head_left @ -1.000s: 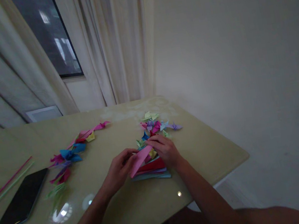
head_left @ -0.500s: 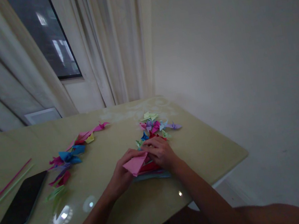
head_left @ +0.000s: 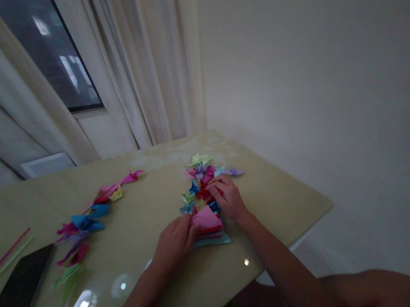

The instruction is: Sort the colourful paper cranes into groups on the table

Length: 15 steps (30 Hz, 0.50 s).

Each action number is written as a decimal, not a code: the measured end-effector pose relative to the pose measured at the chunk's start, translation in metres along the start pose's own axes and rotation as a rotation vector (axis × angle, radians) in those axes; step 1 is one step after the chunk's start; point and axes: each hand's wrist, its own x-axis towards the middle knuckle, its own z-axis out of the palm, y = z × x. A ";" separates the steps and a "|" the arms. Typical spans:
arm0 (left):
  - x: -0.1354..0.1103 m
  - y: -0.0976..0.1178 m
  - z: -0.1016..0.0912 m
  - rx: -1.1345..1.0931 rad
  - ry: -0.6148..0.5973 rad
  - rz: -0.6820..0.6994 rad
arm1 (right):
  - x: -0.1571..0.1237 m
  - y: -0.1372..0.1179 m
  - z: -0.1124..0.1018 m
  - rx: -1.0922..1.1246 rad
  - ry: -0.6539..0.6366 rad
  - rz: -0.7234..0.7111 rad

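Left hand (head_left: 175,240): pink paper (head_left: 206,219); right hand (head_left: 231,199): hold unclear.

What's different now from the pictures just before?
The right hand let go of the pink paper and moved right, its fingertips near the red folded paper. The left hand still holds the pink paper, which moved right, over the paper stack. The black phone stayed put.

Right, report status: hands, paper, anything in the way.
Left hand holds flat pink paper piece over multicoloured paper stack. Right hand at red folded-paper figure, grip unclear. Other coloured folded-paper figures crowd just beyond.
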 end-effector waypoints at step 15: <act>0.001 0.000 0.011 0.114 0.016 0.203 | 0.000 -0.003 0.002 0.009 -0.003 0.006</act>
